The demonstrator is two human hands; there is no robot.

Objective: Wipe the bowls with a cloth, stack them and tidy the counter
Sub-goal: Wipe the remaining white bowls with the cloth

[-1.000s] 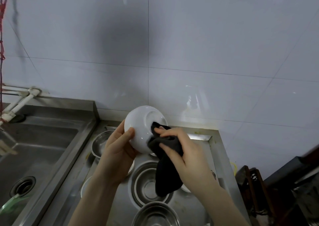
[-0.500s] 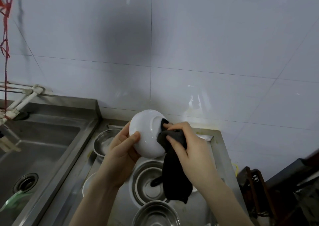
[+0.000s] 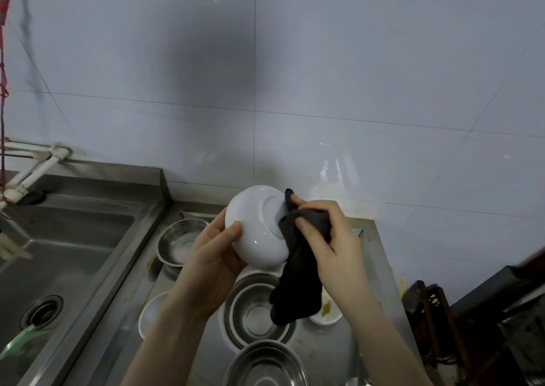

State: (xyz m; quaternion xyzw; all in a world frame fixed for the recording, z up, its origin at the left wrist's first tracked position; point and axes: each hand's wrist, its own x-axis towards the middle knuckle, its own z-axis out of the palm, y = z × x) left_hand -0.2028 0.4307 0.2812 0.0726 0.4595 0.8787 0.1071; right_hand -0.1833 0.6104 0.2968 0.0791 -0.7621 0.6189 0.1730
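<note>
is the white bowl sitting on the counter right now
No, the left hand holds the white bowl in the air while the right hand presses the dark cloth on it.

At the centre of the frame, my left hand (image 3: 215,253) is gripping the bowl (image 3: 256,226) while my right hand (image 3: 333,247) is pinching the cloth (image 3: 298,285) against it.
</note>
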